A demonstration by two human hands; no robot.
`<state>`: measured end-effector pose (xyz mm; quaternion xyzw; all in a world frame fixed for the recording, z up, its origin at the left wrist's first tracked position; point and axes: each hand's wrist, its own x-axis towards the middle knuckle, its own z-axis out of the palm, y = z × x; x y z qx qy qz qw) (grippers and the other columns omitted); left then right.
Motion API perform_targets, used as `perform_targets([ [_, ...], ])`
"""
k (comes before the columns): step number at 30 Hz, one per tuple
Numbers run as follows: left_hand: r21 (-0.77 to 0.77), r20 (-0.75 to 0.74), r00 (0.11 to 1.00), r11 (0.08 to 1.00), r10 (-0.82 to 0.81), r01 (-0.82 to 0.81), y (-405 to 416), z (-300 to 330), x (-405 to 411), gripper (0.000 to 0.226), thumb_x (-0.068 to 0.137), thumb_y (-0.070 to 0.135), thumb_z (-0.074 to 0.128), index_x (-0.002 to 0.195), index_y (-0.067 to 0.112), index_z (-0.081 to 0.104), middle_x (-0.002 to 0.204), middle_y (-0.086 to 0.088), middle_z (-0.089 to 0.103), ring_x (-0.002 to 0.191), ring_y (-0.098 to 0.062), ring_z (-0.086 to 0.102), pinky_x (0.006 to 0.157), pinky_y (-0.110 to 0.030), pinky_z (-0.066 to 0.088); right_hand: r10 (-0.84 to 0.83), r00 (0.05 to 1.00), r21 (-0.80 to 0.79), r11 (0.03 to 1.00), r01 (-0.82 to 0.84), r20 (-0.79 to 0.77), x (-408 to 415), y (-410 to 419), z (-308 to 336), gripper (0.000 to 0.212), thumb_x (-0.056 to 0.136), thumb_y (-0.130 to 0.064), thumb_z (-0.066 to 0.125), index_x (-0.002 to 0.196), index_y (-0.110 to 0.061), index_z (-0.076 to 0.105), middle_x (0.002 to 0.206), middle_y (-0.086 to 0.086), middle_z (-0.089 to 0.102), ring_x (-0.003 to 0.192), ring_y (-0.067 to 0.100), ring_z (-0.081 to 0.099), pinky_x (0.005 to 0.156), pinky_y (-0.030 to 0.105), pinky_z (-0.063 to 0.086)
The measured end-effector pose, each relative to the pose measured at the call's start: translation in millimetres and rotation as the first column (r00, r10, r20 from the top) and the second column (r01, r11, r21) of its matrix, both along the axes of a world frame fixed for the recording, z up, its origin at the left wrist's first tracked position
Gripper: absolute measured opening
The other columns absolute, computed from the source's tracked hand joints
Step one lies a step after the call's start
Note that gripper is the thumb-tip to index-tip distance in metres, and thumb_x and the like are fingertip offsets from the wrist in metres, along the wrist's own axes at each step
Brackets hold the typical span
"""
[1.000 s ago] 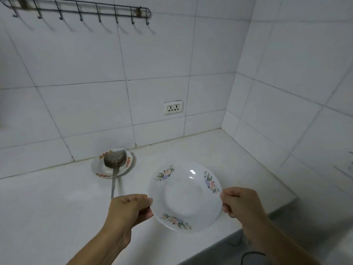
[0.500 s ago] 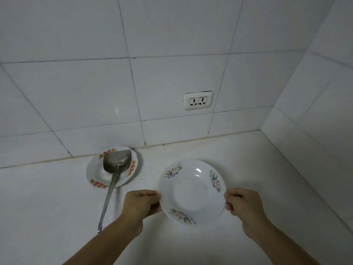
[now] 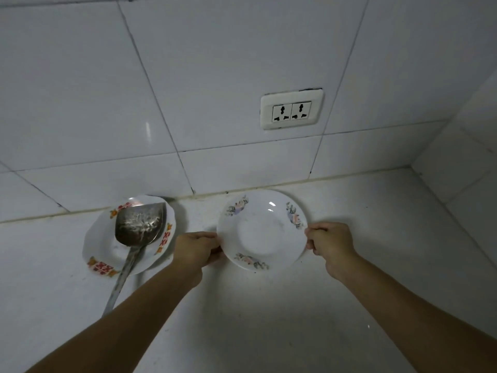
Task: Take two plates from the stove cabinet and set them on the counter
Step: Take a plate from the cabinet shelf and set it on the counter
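Observation:
A white plate with pale flower prints (image 3: 262, 230) is held level just over or on the white counter (image 3: 269, 319), close to the back wall. My left hand (image 3: 197, 249) grips its left rim and my right hand (image 3: 329, 242) grips its right rim. I cannot tell whether one plate or a stack of two is in my hands. The stove cabinet is out of view.
To the left, a white plate with red and orange prints (image 3: 107, 254) lies by the wall with a metal spatula (image 3: 137, 230) resting in it, handle pointing toward me. A double wall socket (image 3: 291, 109) sits above. The tiled right wall (image 3: 462, 170) closes the corner.
Both hands have carried the flowered plate forward and down toward the back wall, beside the spatula plate. The view has moved closer to the counter.

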<state>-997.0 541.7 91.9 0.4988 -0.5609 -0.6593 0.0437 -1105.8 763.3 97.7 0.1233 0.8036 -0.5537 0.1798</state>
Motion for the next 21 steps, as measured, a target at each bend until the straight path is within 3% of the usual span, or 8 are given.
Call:
perform_targets([
  [7, -0.016, -0.003, 1.0, 1.0, -0.021, 0.021, -13, -10, -29, 0.013, 0.08, -0.007, 0.069, 0.073, 0.004, 0.069, 0.079, -0.016, 0.071, 0.074, -0.03, 0.07, 0.059, -0.032, 0.056, -0.018, 0.999, -0.003, 1.0, 0.018, 0.027, -26, -9, -8, 0.016, 0.081, 0.003, 0.064, 0.07, -0.007, 0.07, 0.058, 0.012, 0.062, 0.049, 0.019, 0.056, 0.051, 0.027, 0.049],
  [10, -0.02, 0.004, 1.0, 1.0, -0.024, 0.024, -15, -11, -33, 0.014, 0.078, -0.006, 0.07, 0.071, 0.005, 0.069, 0.08, -0.015, 0.072, 0.072, -0.028, 0.071, 0.055, -0.029, 0.056, -0.019, 0.999, -0.02, 1.0, 0.02, 0.033, -30, -10, -9, 0.022, 0.081, 0.004, 0.063, 0.066, -0.012, 0.068, 0.06, 0.012, 0.062, 0.048, 0.018, 0.055, 0.049, 0.026, 0.047],
  [16, -0.008, -0.005, 1.0, 1.0, -0.013, 0.013, -15, -10, -34, 0.014, 0.077, -0.007, 0.071, 0.071, 0.005, 0.071, 0.076, -0.013, 0.073, 0.063, -0.024, 0.071, 0.044, -0.023, 0.055, -0.006, 0.998, -0.075, 0.997, 0.011, 0.063, -30, -6, -10, 0.016, 0.083, 0.003, 0.062, 0.079, -0.01, 0.07, 0.062, 0.012, 0.063, 0.045, 0.015, 0.053, 0.038, 0.02, 0.042],
  [21, 0.013, -0.021, 1.0, 1.0, 0.017, -0.016, -10, -12, -31, 0.013, 0.077, -0.008, 0.071, 0.073, 0.004, 0.071, 0.08, -0.015, 0.073, 0.069, -0.027, 0.072, 0.046, -0.024, 0.056, 0.004, 0.995, -0.083, 0.997, 0.004, 0.097, -38, -8, -8, 0.015, 0.082, 0.004, 0.062, 0.077, -0.008, 0.069, 0.063, 0.012, 0.063, 0.047, 0.016, 0.052, 0.038, 0.02, 0.042],
])
